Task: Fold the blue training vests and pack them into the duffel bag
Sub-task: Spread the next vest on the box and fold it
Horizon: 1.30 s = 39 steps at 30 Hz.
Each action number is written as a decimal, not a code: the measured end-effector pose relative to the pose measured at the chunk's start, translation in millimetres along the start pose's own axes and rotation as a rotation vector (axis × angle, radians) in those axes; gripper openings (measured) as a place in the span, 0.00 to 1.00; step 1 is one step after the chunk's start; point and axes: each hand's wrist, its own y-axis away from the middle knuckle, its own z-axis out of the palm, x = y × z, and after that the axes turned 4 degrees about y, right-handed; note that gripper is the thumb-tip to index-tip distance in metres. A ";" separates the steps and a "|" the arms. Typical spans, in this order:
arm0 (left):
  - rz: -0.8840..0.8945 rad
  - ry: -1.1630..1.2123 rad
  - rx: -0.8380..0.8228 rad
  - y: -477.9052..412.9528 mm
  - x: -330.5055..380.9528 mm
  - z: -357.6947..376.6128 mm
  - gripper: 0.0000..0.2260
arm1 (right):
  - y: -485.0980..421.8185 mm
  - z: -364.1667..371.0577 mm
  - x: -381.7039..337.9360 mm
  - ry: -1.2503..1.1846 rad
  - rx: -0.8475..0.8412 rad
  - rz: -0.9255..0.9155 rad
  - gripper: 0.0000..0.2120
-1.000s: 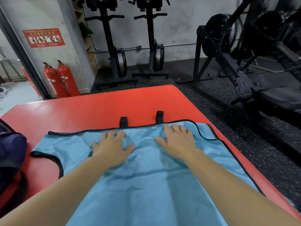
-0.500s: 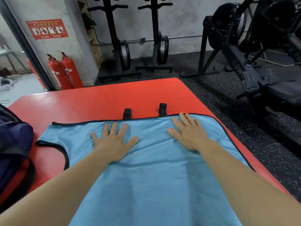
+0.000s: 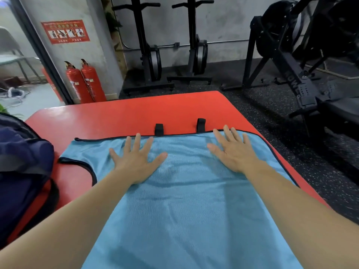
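Note:
A light blue training vest point(image 3: 186, 206) with black trim lies spread flat on the red mat point(image 3: 136, 111). My left hand point(image 3: 136, 162) presses on it palm down, fingers straight and spread, near the far hem. My right hand point(image 3: 235, 152) lies flat the same way further right, its fingertips at the hem. The dark navy duffel bag point(image 3: 21, 171) sits at the mat's left edge, partly cut off by the frame.
Two black strap loops point(image 3: 159, 129) point(image 3: 201, 125) stick up from the mat just past the vest. Red fire extinguishers point(image 3: 85, 82) stand by the wall. Black gym machines point(image 3: 291, 61) stand on the dark rubber floor to the back and right.
Both hands have slid apart over the vest, the right one further toward the right edge, fingers spreading wider. The cloth lies smoother than before.

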 end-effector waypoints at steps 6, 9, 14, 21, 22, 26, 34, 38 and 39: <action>0.102 -0.087 0.004 91.6 -9.1 30.3 0.47 | 75.7 21.8 -18.5 0.035 -0.060 0.078 0.37; 0.066 -0.119 0.018 117.4 -31.0 38.2 0.47 | 98.9 19.8 9.3 0.048 -0.065 0.248 0.37; 0.095 -0.080 0.033 152.5 -29.0 23.6 0.46 | 145.8 10.7 -9.8 0.013 -0.035 0.181 0.37; 0.159 -0.099 -0.044 199.8 -20.8 39.0 0.48 | 210.4 29.7 -24.0 0.025 -0.073 0.169 0.38; 0.166 -0.096 -0.035 201.4 -19.6 37.8 0.47 | 213.8 26.8 -20.1 0.008 -0.079 0.208 0.38; 0.253 -0.054 0.063 213.1 -6.9 37.1 0.49 | 224.2 18.9 -35.6 -0.006 -0.025 0.157 0.38; 0.171 -0.076 -0.095 232.1 -20.5 36.3 0.48 | 237.9 26.1 -41.4 -0.026 -0.134 0.115 0.39; 0.140 -0.052 -0.119 208.0 -4.0 9.7 0.46 | 217.1 4.2 -42.4 -0.012 -0.189 0.130 0.38; 0.146 -0.036 -0.107 197.6 2.6 0.7 0.45 | 207.9 -3.7 -42.5 -0.029 -0.178 0.133 0.38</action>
